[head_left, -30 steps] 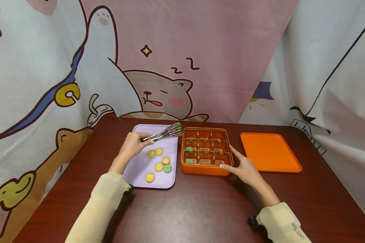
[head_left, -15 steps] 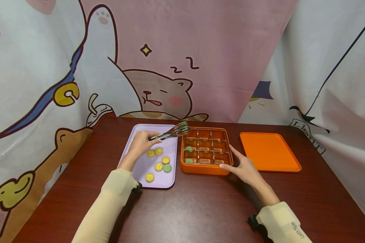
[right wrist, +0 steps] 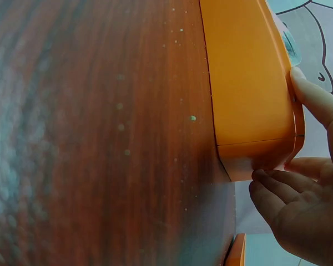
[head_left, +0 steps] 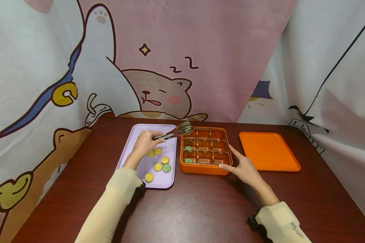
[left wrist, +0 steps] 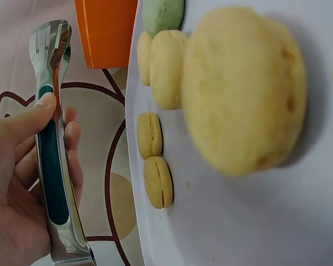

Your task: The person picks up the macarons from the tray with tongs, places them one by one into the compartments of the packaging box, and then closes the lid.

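Note:
My left hand (head_left: pixel 144 145) grips metal tongs (left wrist: pixel 54 166) with teal handle inserts, thumb on one arm and fingers behind the other. The slotted tips reach over the back left compartment of an orange box (head_left: pixel 204 170); something green, like a macaron, shows between them. A clear divider splits the box into compartments. Green macarons sit in the left column, one in the middle compartment (head_left: pixel 188 148) and one in front (head_left: pixel 189 161). At the box's front right corner my right hand (head_left: pixel 243 168) holds on, thumb at the front rim and fingers along the right side.
Under my left forearm lies a lilac tray (head_left: pixel 170 182) with several yellow macarons (head_left: pixel 157 167) and a green macaron (head_left: pixel 166 168). To the right of the box is a flat orange lid (head_left: pixel 269 152). A printed cloth (head_left: pixel 225 60) hangs behind the table.
My left hand has carried the tongs rightward, from over the tray to over the box's back left. My right hand keeps its place on the box.

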The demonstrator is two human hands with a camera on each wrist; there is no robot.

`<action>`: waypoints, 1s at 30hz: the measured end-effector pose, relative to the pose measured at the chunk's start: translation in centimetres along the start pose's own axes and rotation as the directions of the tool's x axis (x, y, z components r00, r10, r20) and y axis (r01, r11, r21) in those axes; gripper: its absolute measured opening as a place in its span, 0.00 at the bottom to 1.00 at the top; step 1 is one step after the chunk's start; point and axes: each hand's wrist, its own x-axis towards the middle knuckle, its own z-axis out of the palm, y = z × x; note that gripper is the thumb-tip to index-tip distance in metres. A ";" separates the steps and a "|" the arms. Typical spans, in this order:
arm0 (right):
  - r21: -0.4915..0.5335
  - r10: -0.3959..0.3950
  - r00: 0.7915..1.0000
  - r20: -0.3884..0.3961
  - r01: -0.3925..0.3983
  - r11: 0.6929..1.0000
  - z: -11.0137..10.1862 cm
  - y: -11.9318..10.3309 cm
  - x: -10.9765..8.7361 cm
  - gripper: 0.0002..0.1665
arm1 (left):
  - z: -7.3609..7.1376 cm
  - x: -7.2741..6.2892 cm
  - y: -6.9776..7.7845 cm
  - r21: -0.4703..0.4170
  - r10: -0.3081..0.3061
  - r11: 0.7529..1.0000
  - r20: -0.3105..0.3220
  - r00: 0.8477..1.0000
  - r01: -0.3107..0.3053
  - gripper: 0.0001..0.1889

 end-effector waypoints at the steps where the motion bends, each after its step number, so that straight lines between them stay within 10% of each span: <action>1: 0.004 0.004 1.000 0.002 -0.004 1.000 0.0 0.0 0.0 0.59 | 0.0 0.0 0.0 0.001 -0.001 1.000 0.004 1.000 0.001 0.19; 13: 0.021 0.009 1.000 -0.001 -0.009 1.000 0.3 0.1 -0.1 0.58 | 0.5 0.0 0.3 0.013 -0.040 0.999 0.071 0.997 0.040 0.19; 20: 0.062 0.076 0.993 0.087 -0.081 0.995 2.1 0.9 -2.7 0.60 | 1.0 -3.4 -0.9 -0.017 -0.090 0.995 0.125 0.988 0.093 0.21; 30: -0.031 -0.007 1.000 -0.003 0.007 1.000 -0.1 -0.3 -0.6 0.58 | -3.8 -2.3 -1.4 0.005 -0.045 0.999 0.042 0.998 0.045 0.20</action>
